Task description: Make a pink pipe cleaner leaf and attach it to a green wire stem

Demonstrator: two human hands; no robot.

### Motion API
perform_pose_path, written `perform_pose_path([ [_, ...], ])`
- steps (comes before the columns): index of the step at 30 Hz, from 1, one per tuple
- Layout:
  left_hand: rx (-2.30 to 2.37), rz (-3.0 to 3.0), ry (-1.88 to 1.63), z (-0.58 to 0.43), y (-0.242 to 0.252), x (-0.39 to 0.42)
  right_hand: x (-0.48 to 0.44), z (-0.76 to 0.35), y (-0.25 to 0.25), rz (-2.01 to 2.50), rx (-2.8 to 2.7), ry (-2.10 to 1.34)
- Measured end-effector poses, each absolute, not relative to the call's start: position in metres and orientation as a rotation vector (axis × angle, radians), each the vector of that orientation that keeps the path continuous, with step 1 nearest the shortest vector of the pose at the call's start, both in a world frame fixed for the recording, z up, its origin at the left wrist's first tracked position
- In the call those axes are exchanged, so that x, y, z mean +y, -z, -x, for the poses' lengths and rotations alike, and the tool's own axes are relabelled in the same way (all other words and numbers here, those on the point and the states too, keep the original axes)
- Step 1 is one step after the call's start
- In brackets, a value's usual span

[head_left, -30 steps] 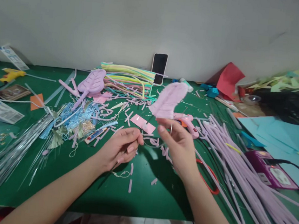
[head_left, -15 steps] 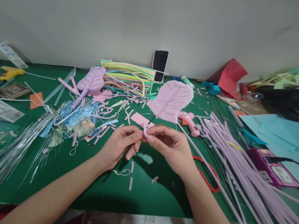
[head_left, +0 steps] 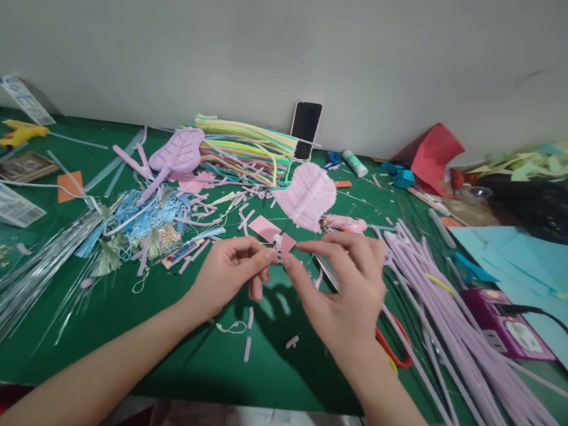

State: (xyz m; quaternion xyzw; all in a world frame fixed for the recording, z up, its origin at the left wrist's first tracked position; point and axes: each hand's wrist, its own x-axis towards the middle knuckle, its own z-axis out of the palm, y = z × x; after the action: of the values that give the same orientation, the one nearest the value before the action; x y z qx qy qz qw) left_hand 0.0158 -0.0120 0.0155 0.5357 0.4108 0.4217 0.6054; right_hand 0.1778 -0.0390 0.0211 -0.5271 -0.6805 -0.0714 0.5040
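My left hand (head_left: 233, 272) pinches a short curled bit of lilac pipe cleaner (head_left: 277, 241) between thumb and fingertips. My right hand (head_left: 342, 279) is open, its index finger lifted away and its thumb tip close to the pinched bit. Whether that thumb touches it I cannot tell. Just beyond the hands is a fluffy lilac leaf (head_left: 310, 195) with a raised middle rib. Its join to the pinched piece is not clear. A pink paper rectangle (head_left: 264, 228) lies behind my left fingertips.
Lilac pipe cleaners (head_left: 453, 330) fan out at the right, beside red-handled scissors (head_left: 404, 348) and a pink glue gun (head_left: 346, 224). A lilac leaf-shaped piece (head_left: 177, 151), coloured pipe cleaners (head_left: 244, 135) and a phone (head_left: 305, 128) stand or lie behind. Silver tinsel strands (head_left: 47, 277) spread left.
My right hand has opened and drawn back to the right from the pinched bit. The fluffy leaf has shifted and looks smaller, tilted farther back. My left hand keeps its pinch.
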Motion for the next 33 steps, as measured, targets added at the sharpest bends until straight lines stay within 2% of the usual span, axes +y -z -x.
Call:
perform_pose_path([
  [6, 1.023, -1.394, -0.981, -0.015, -0.011, -0.015, -0.037, -0.162, -0.025, 1.402, -1.736, -0.087],
  [8, 1.058, -1.478, -0.988, -0.015, -0.009, -0.015, -0.036, -0.163, -0.026, 1.406, -1.788, 0.058],
  [14, 1.15, -1.679, -0.965, -0.016, -0.007, -0.017, -0.031, -0.17, -0.034, 1.301, -2.029, 0.824],
  [17, 1.161, -1.796, -0.934, -0.017, -0.007, -0.017, -0.024, -0.176, -0.037, 1.136, -2.063, 0.967],
  [27, 1.122, -1.928, -0.823, -0.016, 0.0, -0.014, -0.015, -0.183, -0.048, 1.125, -2.307, 0.684],
  [31, 1.114, -1.538, -0.815, -0.012, -0.008, -0.012, -0.032, -0.183, -0.05, 1.12, -1.912, 0.713],
  [33, 1.05, -1.386, -0.841, -0.01, -0.012, -0.01, -0.041, -0.181, -0.046, 1.227, -1.725, 0.623],
])
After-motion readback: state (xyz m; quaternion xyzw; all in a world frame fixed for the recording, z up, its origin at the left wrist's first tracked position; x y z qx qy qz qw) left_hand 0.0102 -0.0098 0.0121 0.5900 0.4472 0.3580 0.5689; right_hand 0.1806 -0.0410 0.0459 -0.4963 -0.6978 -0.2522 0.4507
